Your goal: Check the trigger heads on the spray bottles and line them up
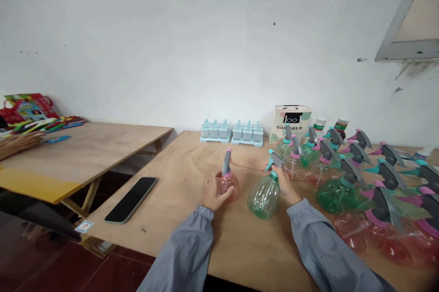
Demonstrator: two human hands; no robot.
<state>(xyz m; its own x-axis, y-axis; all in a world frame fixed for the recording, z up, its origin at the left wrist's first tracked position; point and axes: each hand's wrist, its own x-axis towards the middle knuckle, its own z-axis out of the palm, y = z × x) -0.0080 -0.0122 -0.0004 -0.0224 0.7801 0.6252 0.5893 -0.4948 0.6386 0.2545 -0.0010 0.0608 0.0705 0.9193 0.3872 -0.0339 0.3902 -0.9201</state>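
My left hand [216,192] is wrapped round the body of a pink spray bottle [232,186], which stands upright on the wooden table [178,182] with its grey and pink trigger head on top. To its right, a green spray bottle [263,198] leans, its base towards me. My right hand [284,184] grips it at the neck, just under the grey and turquoise trigger head; some of those fingers are hidden behind it. Close by on the right stand several more pink and green spray bottles [338,193] in a cluster.
Two pale blue ice-pop moulds [215,132] and a printed paper bag [290,125] stand by the wall. A phone [131,200] lies near the table's left edge. Across a gap is another table [113,138], with colourful strips [44,123] and another person's hand [20,143].
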